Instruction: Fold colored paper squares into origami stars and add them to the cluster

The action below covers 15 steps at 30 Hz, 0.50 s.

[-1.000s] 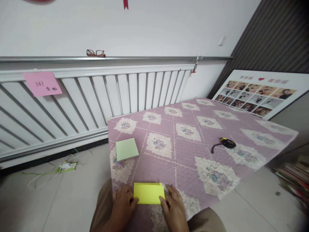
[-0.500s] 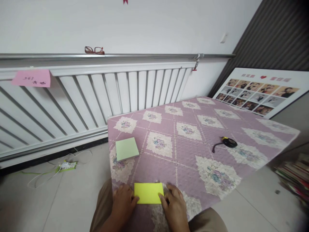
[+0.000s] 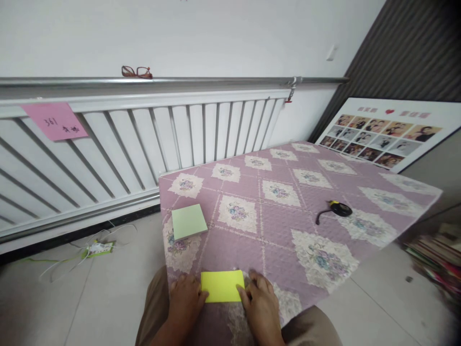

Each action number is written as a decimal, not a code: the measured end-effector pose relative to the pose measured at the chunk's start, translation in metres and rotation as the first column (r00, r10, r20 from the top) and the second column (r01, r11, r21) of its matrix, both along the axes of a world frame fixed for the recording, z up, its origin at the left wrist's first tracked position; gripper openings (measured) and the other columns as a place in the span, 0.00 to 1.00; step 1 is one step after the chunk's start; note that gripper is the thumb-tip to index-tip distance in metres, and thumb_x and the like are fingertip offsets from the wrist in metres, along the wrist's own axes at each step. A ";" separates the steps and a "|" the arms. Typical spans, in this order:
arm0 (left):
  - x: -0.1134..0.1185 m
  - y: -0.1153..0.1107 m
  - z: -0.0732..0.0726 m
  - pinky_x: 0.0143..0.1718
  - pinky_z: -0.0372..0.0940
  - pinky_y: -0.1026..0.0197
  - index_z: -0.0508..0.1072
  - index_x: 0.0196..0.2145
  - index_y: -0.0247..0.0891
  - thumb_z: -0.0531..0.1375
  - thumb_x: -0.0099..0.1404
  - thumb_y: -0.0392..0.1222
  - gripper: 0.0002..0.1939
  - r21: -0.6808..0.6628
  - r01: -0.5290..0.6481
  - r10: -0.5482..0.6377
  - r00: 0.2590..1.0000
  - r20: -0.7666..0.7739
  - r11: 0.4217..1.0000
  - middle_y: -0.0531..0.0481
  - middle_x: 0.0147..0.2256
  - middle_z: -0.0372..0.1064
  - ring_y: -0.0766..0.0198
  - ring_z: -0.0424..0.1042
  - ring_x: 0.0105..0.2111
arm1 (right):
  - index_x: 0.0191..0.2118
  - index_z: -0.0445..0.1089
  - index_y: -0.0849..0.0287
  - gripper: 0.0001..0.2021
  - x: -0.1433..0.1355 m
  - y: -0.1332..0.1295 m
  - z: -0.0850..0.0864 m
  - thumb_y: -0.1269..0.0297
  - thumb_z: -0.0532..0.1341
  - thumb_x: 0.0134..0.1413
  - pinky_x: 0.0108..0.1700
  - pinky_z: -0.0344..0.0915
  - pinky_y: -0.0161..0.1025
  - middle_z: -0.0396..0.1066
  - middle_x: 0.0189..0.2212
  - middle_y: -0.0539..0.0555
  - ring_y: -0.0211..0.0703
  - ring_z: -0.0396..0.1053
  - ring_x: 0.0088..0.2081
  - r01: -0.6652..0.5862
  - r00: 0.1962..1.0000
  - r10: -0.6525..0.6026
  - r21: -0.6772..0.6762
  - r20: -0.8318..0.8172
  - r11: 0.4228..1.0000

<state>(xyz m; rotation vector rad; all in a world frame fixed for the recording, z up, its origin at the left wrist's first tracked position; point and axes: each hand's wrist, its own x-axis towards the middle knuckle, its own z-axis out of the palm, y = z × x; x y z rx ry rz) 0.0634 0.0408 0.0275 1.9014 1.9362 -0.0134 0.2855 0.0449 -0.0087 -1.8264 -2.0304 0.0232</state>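
A bright yellow rectangle of paper (image 3: pixel 222 286) lies near the front edge of the cloth-covered table, wider than it is deep. My left hand (image 3: pixel 187 297) is at its left side, thumb on the lower left corner and fingers curled beside it. At the right side, my right hand (image 3: pixel 260 299) has its thumb on the paper's edge, with the other fingers bent and resting on the cloth. Whether fingertips reach under the paper is hidden. A pale green pad of square notes (image 3: pixel 189 222) sits farther back, to the left.
The purple flowered tablecloth (image 3: pixel 245 240) covers the table. A black and yellow tape measure (image 3: pixel 340 208) lies on the right. Behind stand a white radiator (image 3: pixel 201 129) with a pink note (image 3: pixel 57 121), red glasses (image 3: pixel 137 72) on the pipe, and a photo board (image 3: pixel 382 132).
Both hands keep their hold at the paper's sides, and the paper has barely shifted. The pink note on the radiator has swung and tilted. The view has moved slightly.
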 end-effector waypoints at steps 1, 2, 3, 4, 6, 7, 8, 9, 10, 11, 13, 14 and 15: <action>0.000 0.000 0.001 0.49 0.53 0.45 0.76 0.35 0.39 0.52 0.65 0.45 0.14 -0.005 0.001 -0.001 1.000 -0.004 1.000 0.44 0.44 0.70 0.48 0.64 0.49 | 0.25 0.73 0.56 0.09 -0.001 0.000 0.001 0.62 0.61 0.54 0.45 0.66 0.47 0.71 0.44 0.59 0.54 0.66 0.45 0.002 1.000 -0.002 -0.002 0.004 1.000; 0.001 0.000 0.002 0.49 0.53 0.46 0.76 0.35 0.39 0.52 0.65 0.45 0.14 -0.004 0.003 -0.003 1.000 -0.006 1.000 0.44 0.44 0.70 0.47 0.64 0.49 | 0.25 0.72 0.56 0.10 -0.001 0.000 0.002 0.62 0.61 0.54 0.46 0.66 0.46 0.71 0.44 0.59 0.53 0.66 0.46 0.002 1.000 -0.002 -0.001 0.007 1.000; 0.002 0.000 0.003 0.49 0.54 0.46 0.76 0.35 0.39 0.52 0.65 0.44 0.14 0.001 0.006 -0.006 1.000 -0.006 1.000 0.44 0.44 0.70 0.48 0.64 0.49 | 0.24 0.72 0.56 0.10 -0.001 -0.001 0.002 0.62 0.61 0.54 0.46 0.65 0.46 0.71 0.44 0.59 0.53 0.66 0.46 0.003 1.000 -0.003 0.002 0.009 1.000; 0.002 0.000 0.004 0.49 0.54 0.46 0.76 0.35 0.39 0.52 0.65 0.44 0.14 0.010 0.008 -0.008 1.000 -0.008 1.000 0.44 0.44 0.70 0.48 0.64 0.49 | 0.24 0.72 0.56 0.10 -0.001 -0.001 0.003 0.62 0.61 0.54 0.47 0.65 0.46 0.71 0.44 0.59 0.53 0.66 0.46 0.004 1.000 -0.004 0.004 0.010 1.000; 0.003 -0.002 0.004 0.48 0.54 0.46 0.76 0.36 0.39 0.51 0.64 0.44 0.14 0.030 0.004 -0.003 1.000 -0.013 1.000 0.44 0.42 0.71 0.48 0.64 0.48 | 0.24 0.71 0.56 0.10 -0.001 -0.002 0.004 0.62 0.61 0.55 0.47 0.65 0.46 0.70 0.44 0.59 0.53 0.66 0.46 0.008 1.000 -0.008 0.000 0.007 1.000; 0.003 -0.003 0.003 0.49 0.54 0.47 0.75 0.36 0.39 0.51 0.64 0.43 0.13 0.036 -0.003 0.003 1.000 -0.013 0.999 0.45 0.42 0.71 0.48 0.65 0.48 | 0.24 0.71 0.56 0.10 -0.001 -0.002 0.004 0.62 0.60 0.55 0.47 0.65 0.46 0.70 0.45 0.59 0.53 0.66 0.46 0.012 1.000 -0.012 -0.007 0.005 1.000; 0.002 -0.004 0.000 0.49 0.55 0.47 0.75 0.38 0.39 0.52 0.64 0.43 0.13 0.047 -0.013 0.014 1.000 -0.015 0.999 0.44 0.42 0.71 0.49 0.65 0.48 | 0.24 0.71 0.56 0.10 -0.001 -0.002 0.004 0.62 0.60 0.55 0.46 0.64 0.46 0.70 0.45 0.59 0.53 0.66 0.46 0.015 1.000 -0.015 -0.016 0.001 1.000; 0.001 -0.005 -0.004 0.50 0.54 0.47 0.74 0.41 0.39 0.52 0.64 0.43 0.14 0.067 -0.023 0.024 1.000 -0.017 0.997 0.44 0.43 0.71 0.49 0.65 0.48 | 0.24 0.70 0.56 0.10 -0.001 -0.002 0.004 0.62 0.60 0.55 0.46 0.64 0.46 0.70 0.45 0.59 0.53 0.66 0.46 0.017 1.000 -0.017 -0.023 -0.005 1.000; 0.000 -0.006 -0.009 0.51 0.54 0.47 0.72 0.46 0.39 0.53 0.64 0.43 0.15 0.097 -0.026 0.028 0.999 -0.020 0.995 0.43 0.45 0.70 0.49 0.64 0.50 | 0.23 0.69 0.56 0.10 -0.002 -0.002 0.004 0.63 0.61 0.54 0.46 0.64 0.46 0.70 0.45 0.58 0.53 0.66 0.46 0.020 1.000 -0.020 -0.026 -0.012 0.999; -0.002 -0.006 -0.014 0.52 0.53 0.47 0.70 0.50 0.39 0.53 0.63 0.43 0.18 0.137 -0.015 0.019 0.999 -0.026 0.990 0.43 0.48 0.69 0.49 0.63 0.51 | 0.23 0.68 0.56 0.10 -0.002 -0.003 0.004 0.63 0.61 0.54 0.45 0.64 0.46 0.70 0.45 0.58 0.53 0.65 0.46 0.024 0.999 -0.024 -0.025 -0.021 0.999; -0.006 -0.005 -0.025 0.55 0.50 0.47 0.66 0.56 0.44 0.54 0.64 0.41 0.21 0.221 0.085 -0.078 0.996 -0.040 0.972 0.44 0.53 0.65 0.50 0.60 0.54 | 0.24 0.67 0.56 0.09 -0.004 -0.003 0.004 0.62 0.61 0.54 0.45 0.64 0.46 0.70 0.43 0.58 0.53 0.65 0.45 0.038 0.998 -0.038 -0.013 -0.041 0.999; -0.008 -0.004 -0.029 0.55 0.50 0.48 0.64 0.57 0.48 0.53 0.66 0.39 0.22 0.255 0.179 -0.171 0.984 -0.051 0.950 0.46 0.54 0.65 0.51 0.60 0.54 | 0.25 0.67 0.55 0.08 -0.004 -0.003 0.004 0.62 0.61 0.53 0.44 0.64 0.46 0.70 0.41 0.57 0.52 0.66 0.44 0.048 0.998 -0.048 -0.005 -0.050 0.999; -0.009 -0.002 -0.031 0.54 0.51 0.49 0.63 0.57 0.52 0.52 0.67 0.38 0.21 0.283 0.296 -0.290 0.955 -0.064 0.912 0.48 0.53 0.65 0.53 0.61 0.53 | 0.26 0.66 0.55 0.07 -0.005 -0.004 0.004 0.62 0.61 0.53 0.43 0.64 0.45 0.71 0.39 0.57 0.51 0.66 0.42 0.057 0.997 -0.057 0.003 -0.060 0.998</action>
